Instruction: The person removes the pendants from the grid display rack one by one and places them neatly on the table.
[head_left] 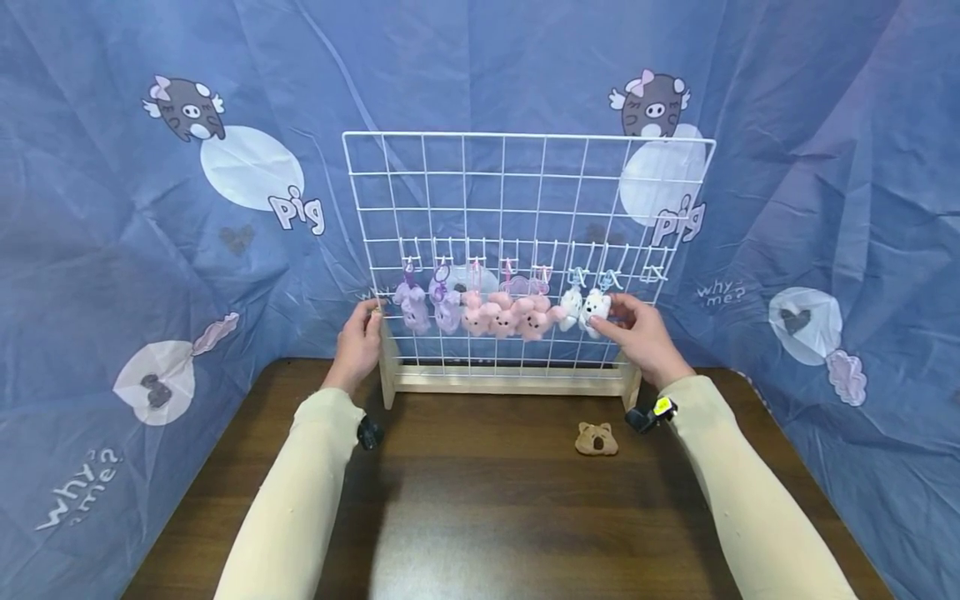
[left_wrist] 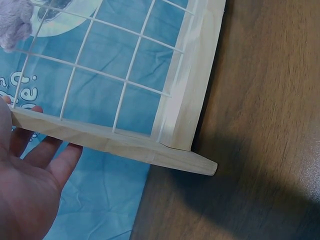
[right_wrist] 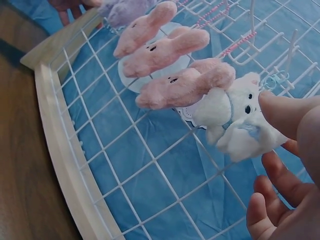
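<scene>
A white wire grid rack (head_left: 525, 192) in a wooden stand (left_wrist: 95, 137) stands upright on the table, with small plush keychains hanging from its hooks. My left hand (head_left: 358, 343) grips the stand's left upright, fingers behind it. At the row's right end, my right hand (head_left: 643, 337) pinches a white plush bear keychain (right_wrist: 252, 137) between thumb and fingers. The bear's light blue cord hangs on a hook. Left of it hangs another white plush keychain (head_left: 570, 308), touching it. Pink plush keychains (head_left: 504, 315) fill the middle, and purple ones (head_left: 415, 310) hang at the left.
A flat brown bear-head piece (head_left: 597, 439) lies on the dark wooden table (head_left: 480, 517), in front of the rack's right foot. Right of the held bear, a light blue cord (head_left: 654, 273) hangs at a hook. A blue printed cloth (head_left: 465, 67) surrounds the table's back and sides.
</scene>
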